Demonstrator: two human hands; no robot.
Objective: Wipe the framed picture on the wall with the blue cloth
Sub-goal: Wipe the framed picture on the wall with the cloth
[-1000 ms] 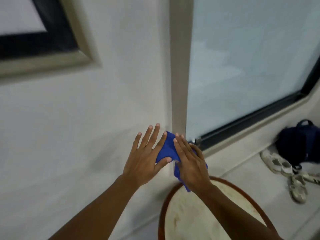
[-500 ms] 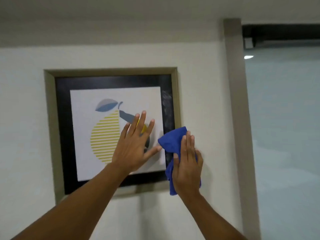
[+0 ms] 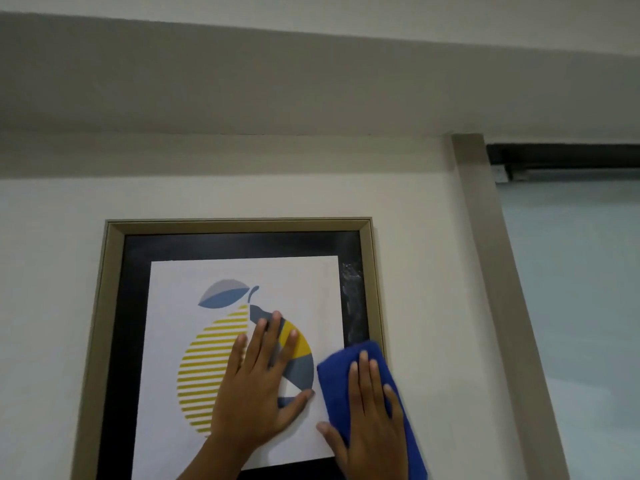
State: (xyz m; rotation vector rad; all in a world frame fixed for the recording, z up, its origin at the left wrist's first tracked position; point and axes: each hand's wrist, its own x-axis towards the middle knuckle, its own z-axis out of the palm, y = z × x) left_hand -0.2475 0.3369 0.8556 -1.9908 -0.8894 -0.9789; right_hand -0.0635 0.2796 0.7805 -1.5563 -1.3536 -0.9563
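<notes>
The framed picture (image 3: 114, 306) hangs on the white wall, with a beige frame, a black mat and a striped yellow-and-grey fruit print. My left hand (image 3: 258, 386) lies flat on the glass over the fruit, fingers spread, holding nothing. My right hand (image 3: 367, 424) presses the folded blue cloth (image 3: 337, 375) against the picture's right side, over the print's edge, the black mat and the frame. Whitish smudges show on the black mat just above the cloth. The picture's lower edge is out of view.
A beige vertical post (image 3: 485, 271) stands right of the picture, with a frosted glass panel (image 3: 571, 306) beyond it under a black top rail (image 3: 561, 157). A grey beam (image 3: 311, 81) runs across above the wall.
My view has tilted up from the low table and floor to the picture. Both hands rose to it: the left now rests on the print, the right presses the cloth on the right side.
</notes>
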